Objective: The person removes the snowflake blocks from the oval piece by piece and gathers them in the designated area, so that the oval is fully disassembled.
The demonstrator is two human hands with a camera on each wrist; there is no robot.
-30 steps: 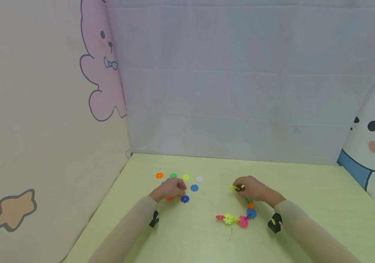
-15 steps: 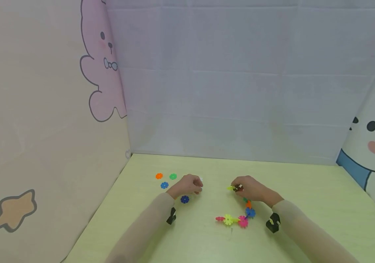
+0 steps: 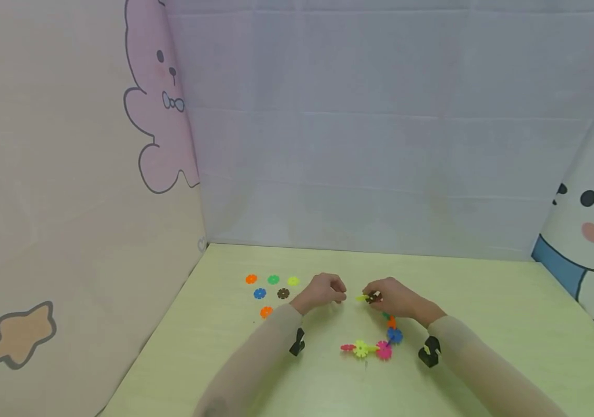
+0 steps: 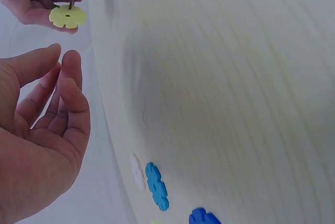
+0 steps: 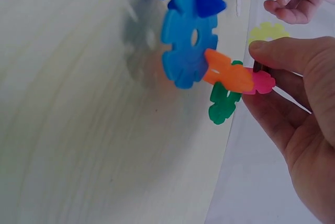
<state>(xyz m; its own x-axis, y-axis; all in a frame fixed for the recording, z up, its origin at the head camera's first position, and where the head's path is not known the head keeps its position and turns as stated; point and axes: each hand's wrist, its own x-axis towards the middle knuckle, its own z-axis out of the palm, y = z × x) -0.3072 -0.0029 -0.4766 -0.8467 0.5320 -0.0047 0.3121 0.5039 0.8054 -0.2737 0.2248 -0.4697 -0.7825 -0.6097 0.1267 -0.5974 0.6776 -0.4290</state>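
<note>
Right hand [image 3: 398,298] pinching disc chain [image 3: 394,335], left hand [image 3: 322,291] loose, empty, white disc [image 4: 137,172] in left wrist view, unseen by head

And here's the right hand [image 3: 396,298], pinching the upper end of a chain [image 3: 384,350] of notched discs, a brown disc [image 3: 373,297] and a yellow disc [image 3: 361,298] poking out by the fingers! Just across a narrow gap, the left hand [image 3: 322,291], fingers curved! The chain bends down to the pale desk [image 3: 318,376], then swings left, through blue and pink to yellow and red! Beyond the left arm [image 3: 255,359], loose discs [image 3: 273,279] lie flat: orange, green, yellow, blue, brown!
</note>
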